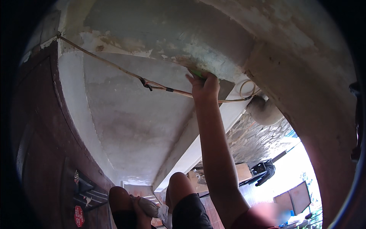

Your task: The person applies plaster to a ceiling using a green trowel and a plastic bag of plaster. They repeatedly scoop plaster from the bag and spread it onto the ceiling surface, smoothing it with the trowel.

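Note:
My right arm reaches up to a ceiling beam with peeling grey-green paint (167,32). At the beam's lower edge my right hand (206,87) is closed around a flat green piece (196,73), which touches the worn surface; most of it is hidden by the fingers. Low in the view, between my bent knees, my left hand (142,214) grips a greyish-beige bundle (149,207). Crumpled clear plastic (164,213) shows at the bundle's right side. What the bundle contains cannot be made out.
A taped cable (110,66) stretches just below the beam, passing behind my right wrist to a coil (248,88) and a rounded pale object (264,110). A dark wooden door (42,126) with stickers stands left. Boxes (244,172) and a bright opening lie lower right.

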`<state>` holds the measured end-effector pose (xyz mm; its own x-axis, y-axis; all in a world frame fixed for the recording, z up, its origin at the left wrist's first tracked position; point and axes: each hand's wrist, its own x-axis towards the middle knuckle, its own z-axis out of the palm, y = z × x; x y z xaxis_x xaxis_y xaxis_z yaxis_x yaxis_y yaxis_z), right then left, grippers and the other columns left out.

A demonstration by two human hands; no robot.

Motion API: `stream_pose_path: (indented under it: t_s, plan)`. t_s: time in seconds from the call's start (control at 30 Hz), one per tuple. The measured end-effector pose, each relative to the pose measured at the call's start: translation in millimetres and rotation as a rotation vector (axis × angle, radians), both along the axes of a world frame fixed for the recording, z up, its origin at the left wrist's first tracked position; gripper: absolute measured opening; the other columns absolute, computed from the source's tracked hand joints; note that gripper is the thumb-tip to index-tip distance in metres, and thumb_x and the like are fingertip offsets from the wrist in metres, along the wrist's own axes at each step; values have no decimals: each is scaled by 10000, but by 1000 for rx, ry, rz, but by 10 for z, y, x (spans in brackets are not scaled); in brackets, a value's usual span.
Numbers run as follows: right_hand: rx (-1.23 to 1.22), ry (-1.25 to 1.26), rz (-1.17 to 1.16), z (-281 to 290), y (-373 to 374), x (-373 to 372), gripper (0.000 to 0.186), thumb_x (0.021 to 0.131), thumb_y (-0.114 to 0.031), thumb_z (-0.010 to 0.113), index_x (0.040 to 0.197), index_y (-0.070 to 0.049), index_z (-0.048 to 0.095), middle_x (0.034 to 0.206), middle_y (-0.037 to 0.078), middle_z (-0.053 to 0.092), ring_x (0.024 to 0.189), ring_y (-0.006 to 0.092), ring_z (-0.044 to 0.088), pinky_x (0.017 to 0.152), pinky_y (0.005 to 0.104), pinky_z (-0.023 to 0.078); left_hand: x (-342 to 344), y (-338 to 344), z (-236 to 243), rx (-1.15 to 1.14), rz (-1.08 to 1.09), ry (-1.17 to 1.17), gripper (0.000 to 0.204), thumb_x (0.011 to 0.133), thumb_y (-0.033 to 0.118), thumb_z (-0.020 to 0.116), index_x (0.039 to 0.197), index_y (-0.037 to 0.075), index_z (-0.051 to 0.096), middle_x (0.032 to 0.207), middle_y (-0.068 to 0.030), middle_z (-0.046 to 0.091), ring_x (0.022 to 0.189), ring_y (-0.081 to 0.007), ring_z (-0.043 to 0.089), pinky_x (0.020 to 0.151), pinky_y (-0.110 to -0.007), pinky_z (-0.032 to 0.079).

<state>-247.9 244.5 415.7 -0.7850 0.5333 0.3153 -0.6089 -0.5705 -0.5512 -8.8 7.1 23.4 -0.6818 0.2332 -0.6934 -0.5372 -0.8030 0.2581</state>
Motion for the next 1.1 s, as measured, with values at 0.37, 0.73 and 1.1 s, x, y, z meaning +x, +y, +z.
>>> stream_pose_path:
  t_s: [0.37,0.73,1.1]
  plan:
    - [-17,84,-124,15,-117,22,487,843,69,409,1326,74,349,1335,232,403,1215,427,470,1011,605,468,-56,-33,-455,-38,22,7,527,788,518,557,1119,108,554,998,-91,595,866,-267,604,729,-424,525]
    - [147,2,-207,-82,-15,129,395,871,33,409,1266,46,403,1261,187,454,1126,350,543,931,509,518,-49,-111,-510,-29,10,25,465,792,477,587,1074,111,535,944,-94,572,791,-274,608,664,-430,547]
    - [70,91,-156,-42,-68,284,487,860,35,417,1324,112,291,1332,261,409,1163,483,519,998,612,443,-100,-108,-575,-15,-52,51,390,812,437,599,1032,125,521,853,-91,569,716,-268,615,634,-434,554]
